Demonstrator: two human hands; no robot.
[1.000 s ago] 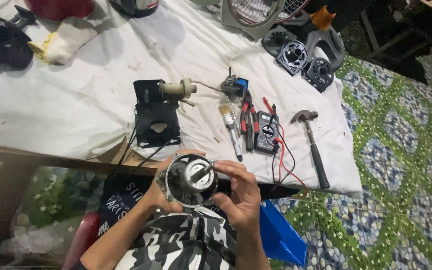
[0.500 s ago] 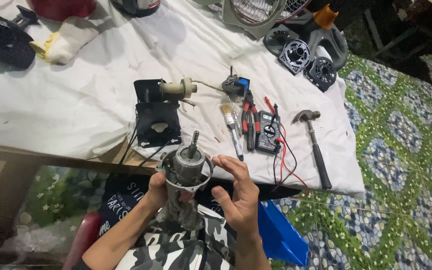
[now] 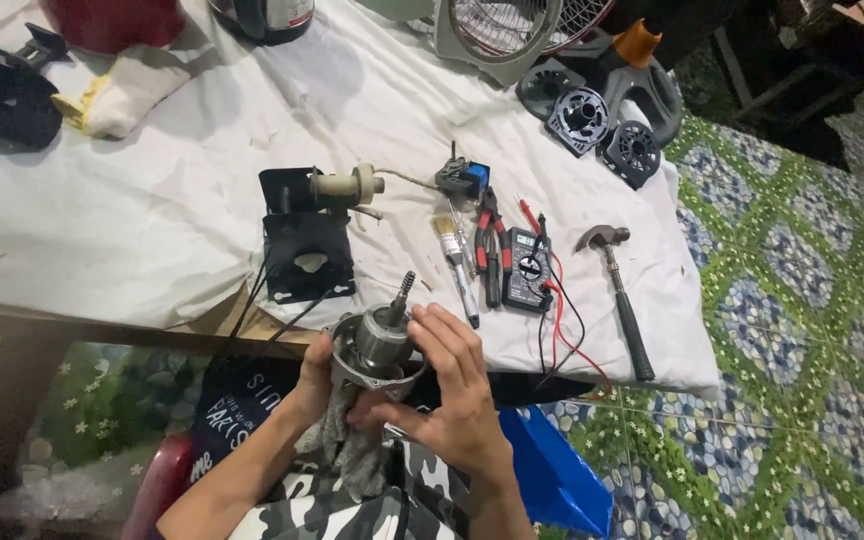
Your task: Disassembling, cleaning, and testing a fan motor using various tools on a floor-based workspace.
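Motor (image 3: 380, 345), a grey metal fan unit, sat in the person's lap just below the desk's near edge, gripped between both hands. A second before, its round open face had pointed up at the camera; by this moment it had been tipped over, so that the threaded shaft stuck up and away and the housing showed from the side. The work had thus gone from looking into the body to handling its shaft end. The left hand (image 3: 317, 385) was closed under the casing, with a grey rag (image 3: 352, 450) bunched beneath it. The right hand (image 3: 452, 395) curled around the far side, fingers spread across the housing. How the rag lay under the motor, and the underside of the casing, stayed hidden by the palms.

On the white cloth near the desk's front edge lay a black plastic housing (image 3: 304, 250), a brush (image 3: 455, 265), pliers (image 3: 492, 245), a multimeter (image 3: 529, 270) with red leads, and a hammer (image 3: 620, 300). Toward the far edge, a fan guard (image 3: 497, 30) was cut off by the frame.
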